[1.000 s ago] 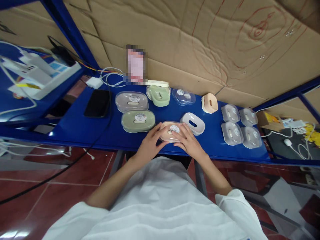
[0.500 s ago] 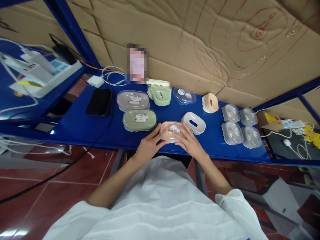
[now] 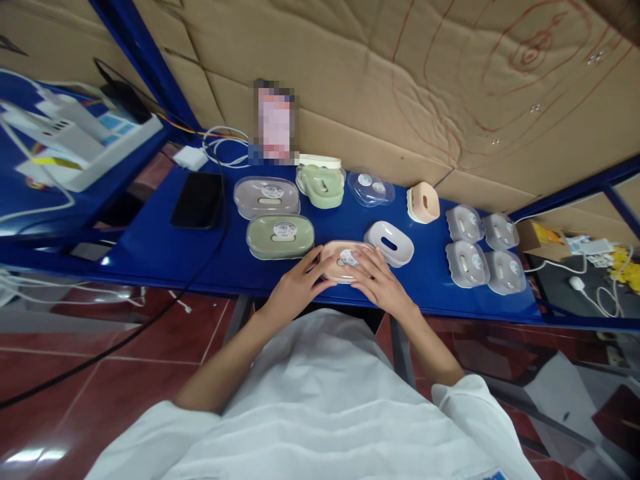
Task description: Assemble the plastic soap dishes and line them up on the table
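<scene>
Peach box (image 3: 341, 264), long axis left-to-right

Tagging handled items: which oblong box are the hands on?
The labelled peach box, right of the labelled green box: it alone lies between the left hand and right hand.

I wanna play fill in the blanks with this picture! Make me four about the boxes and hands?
1. The peach box is ____ the left hand and the right hand.
2. The nearest box to its left is ____.
3. The right end has ____ clear-lidded boxes.
4. The table is ____.

Missing words: between; green; four; blue.
</scene>
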